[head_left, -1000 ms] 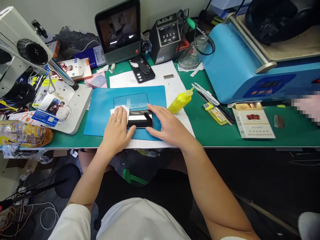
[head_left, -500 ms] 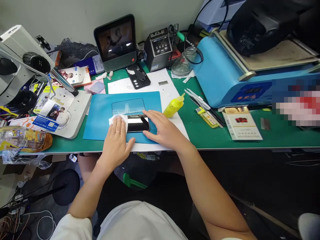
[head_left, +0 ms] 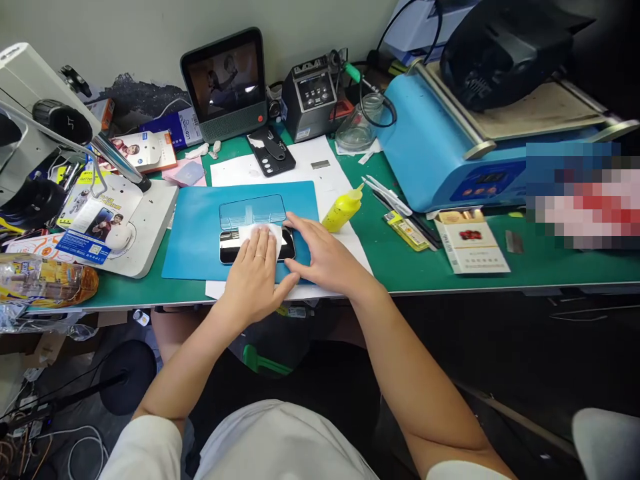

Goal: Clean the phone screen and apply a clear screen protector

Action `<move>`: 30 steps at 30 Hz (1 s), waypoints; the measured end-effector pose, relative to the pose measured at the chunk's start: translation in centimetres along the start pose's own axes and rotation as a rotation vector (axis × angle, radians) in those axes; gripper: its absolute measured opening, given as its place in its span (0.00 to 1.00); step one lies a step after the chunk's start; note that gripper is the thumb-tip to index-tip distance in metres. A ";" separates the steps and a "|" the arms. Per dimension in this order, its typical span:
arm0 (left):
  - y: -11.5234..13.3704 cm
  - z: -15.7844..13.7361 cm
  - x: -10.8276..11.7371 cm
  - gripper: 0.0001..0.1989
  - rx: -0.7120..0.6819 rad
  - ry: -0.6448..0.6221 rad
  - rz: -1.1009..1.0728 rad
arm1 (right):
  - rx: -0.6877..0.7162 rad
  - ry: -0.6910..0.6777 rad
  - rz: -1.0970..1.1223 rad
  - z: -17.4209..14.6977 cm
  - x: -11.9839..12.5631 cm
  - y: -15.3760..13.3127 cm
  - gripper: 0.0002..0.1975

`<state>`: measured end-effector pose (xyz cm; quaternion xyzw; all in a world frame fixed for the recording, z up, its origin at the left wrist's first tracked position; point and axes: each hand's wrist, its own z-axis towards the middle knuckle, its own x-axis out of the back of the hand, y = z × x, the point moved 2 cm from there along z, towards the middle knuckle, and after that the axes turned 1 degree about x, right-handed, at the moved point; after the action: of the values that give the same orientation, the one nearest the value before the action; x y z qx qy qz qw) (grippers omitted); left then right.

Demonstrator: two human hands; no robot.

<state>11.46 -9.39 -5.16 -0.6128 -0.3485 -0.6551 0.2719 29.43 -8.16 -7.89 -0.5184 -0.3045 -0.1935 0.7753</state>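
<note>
Phone (head_left: 229, 251) flat on blue mat (head_left: 190, 230), near front edge of bench (head_left: 395, 272). Tissue (head_left: 245, 233) has slid from phone's left end to middle, baring wiped stretch. My left hand (head_left: 253, 283): fingers straight, flat on tissue. My right hand (head_left: 327, 259): thumb and fingers parted around right end; can't tell if gripping. Clear panel (head_left: 251, 209) just behind, toward mat's back edge.

At the centre of the frame are two hands, one left hand (head_left: 254, 283) and one right hand (head_left: 324, 259), one white wipe (head_left: 245, 234), one dark phone screen (head_left: 230, 251), one clear sheet (head_left: 231, 211) and one blue mat (head_left: 193, 233). Right of centre are one yellow bottle (head_left: 343, 210) and one cigarette box (head_left: 473, 250). The upper middle has one display (head_left: 225, 80) and one glass jar (head_left: 356, 133).
</note>
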 end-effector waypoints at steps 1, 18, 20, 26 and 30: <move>0.0 0.1 0.0 0.44 -0.003 -0.004 -0.008 | -0.005 0.008 0.005 0.0 0.0 0.1 0.42; 1.0 1.0 0.2 0.56 -0.049 -0.038 -0.028 | 0.053 -0.031 0.068 0.1 0.1 0.0 0.48; 1.3 1.2 0.1 0.57 -0.056 -0.047 -0.015 | 0.067 -0.033 0.068 0.1 0.1 0.1 0.46; 2.2 1.6 -0.5 0.56 -0.063 -0.015 0.013 | 0.037 0.015 0.092 0.0 0.2 0.2 0.40; 2.5 1.1 -0.5 0.57 -0.066 0.006 0.037 | 0.041 0.002 0.077 0.0 0.2 0.2 0.39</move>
<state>14.17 -10.10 -5.39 -0.6259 -0.3143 -0.6629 0.2645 29.66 -8.06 -7.92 -0.5136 -0.2872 -0.1577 0.7930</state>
